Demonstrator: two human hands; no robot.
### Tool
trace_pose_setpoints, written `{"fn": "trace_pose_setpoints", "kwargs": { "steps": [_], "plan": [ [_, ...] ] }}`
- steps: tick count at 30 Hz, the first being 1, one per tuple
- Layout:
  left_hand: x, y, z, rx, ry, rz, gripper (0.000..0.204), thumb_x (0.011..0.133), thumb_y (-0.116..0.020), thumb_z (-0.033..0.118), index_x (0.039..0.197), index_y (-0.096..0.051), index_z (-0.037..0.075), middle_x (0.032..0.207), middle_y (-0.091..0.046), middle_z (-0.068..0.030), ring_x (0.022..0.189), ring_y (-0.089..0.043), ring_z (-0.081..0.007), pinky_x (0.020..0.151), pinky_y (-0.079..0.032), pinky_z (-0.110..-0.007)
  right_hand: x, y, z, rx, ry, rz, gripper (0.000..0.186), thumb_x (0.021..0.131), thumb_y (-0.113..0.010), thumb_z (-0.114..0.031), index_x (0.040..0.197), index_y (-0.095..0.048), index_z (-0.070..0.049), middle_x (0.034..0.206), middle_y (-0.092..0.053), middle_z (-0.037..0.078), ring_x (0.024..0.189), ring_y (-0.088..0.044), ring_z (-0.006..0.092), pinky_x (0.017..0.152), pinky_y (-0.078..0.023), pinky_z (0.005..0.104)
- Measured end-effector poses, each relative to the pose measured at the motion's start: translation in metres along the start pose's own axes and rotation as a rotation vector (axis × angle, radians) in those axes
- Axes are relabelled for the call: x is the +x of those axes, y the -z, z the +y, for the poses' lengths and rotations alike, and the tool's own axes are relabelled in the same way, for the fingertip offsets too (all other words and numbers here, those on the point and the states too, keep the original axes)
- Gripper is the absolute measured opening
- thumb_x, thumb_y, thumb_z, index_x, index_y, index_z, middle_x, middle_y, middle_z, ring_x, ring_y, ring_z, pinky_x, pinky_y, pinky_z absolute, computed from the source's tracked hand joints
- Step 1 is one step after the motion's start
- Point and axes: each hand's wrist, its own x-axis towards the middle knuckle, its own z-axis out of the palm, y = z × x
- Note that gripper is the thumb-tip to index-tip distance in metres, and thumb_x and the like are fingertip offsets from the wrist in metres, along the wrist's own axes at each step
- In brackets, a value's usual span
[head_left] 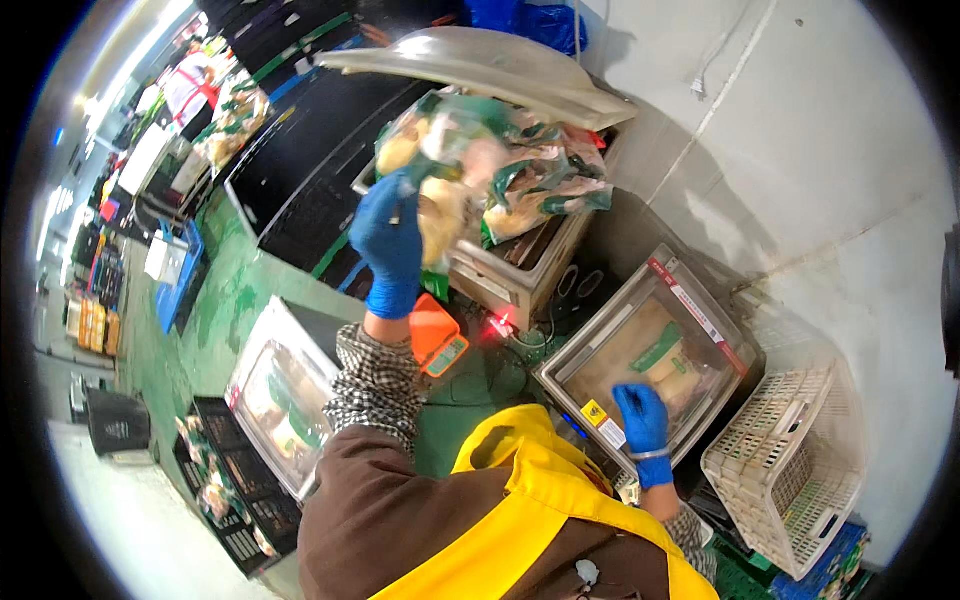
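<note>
Holding a clear packet over the open machine

The left hand, gloved in blue, is raised at the near left corner of the open machine, forearm reaching forward, fingers closed on the clear packet, which blurs above heaped packets. The right hand, also gloved, is set lower, at the closed machine nearer and to the right of the open machine; its fingers bend, whether clenched I cannot tell.

From the wearer's head, the left fisheye camera is looking down over the near left hand and right hand, reaching far left along the green floor and taking in the pale right wall
</note>
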Motion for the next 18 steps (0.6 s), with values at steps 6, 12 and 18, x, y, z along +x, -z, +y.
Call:
{"fn": "trace_pose_setpoints", "kwargs": {
  "steps": [6, 12, 18],
  "plan": [
    [-0.045, 0.063, 0.12, -0.158, -0.053, -0.143, 0.019, 0.065, -0.063, 0.003, 0.083, -0.063, 0.009, 0.076, -0.062, -0.0088, 0.066, -0.06, -0.0262, 0.059, -0.047, -0.032, 0.034, -0.049, -0.124, 0.353, 0.373, -0.127, 0.035, 0.078, -0.065, -0.007, 0.111, -0.053, -0.002, 0.102, -0.057, 0.006, 0.089, -0.054, 0.0144, 0.08, -0.044, 0.0277],
    [-0.106, 0.118, 0.192, -0.339, 0.05, -0.253, 0.019, 0.067, -0.071, 0.007, 0.083, -0.061, 0.006, 0.082, -0.063, -0.0121, 0.074, -0.061, -0.0294, 0.065, -0.05, -0.033, -0.008, -0.057, -0.117, 0.727, 0.135, -0.122, 0.031, 0.077, -0.063, 0.0, 0.107, -0.056, 0.001, 0.099, -0.059, 0.007, 0.087, -0.056, 0.0153, 0.077, -0.046, 0.0268],
    [-0.128, 0.168, 0.243, -0.543, 0.109, -0.301, 0.034, 0.065, -0.077, 0.013, 0.092, -0.059, 0.002, 0.092, -0.061, -0.013, 0.085, -0.06, -0.0266, 0.075, -0.047, -0.033, -0.063, -0.023, -0.105, 0.883, 0.193, -0.217, 0.025, 0.08, -0.059, 0.001, 0.105, -0.057, 0.0, 0.097, -0.059, 0.004, 0.086, -0.056, 0.0132, 0.075, -0.045, 0.026]
  ]
}}
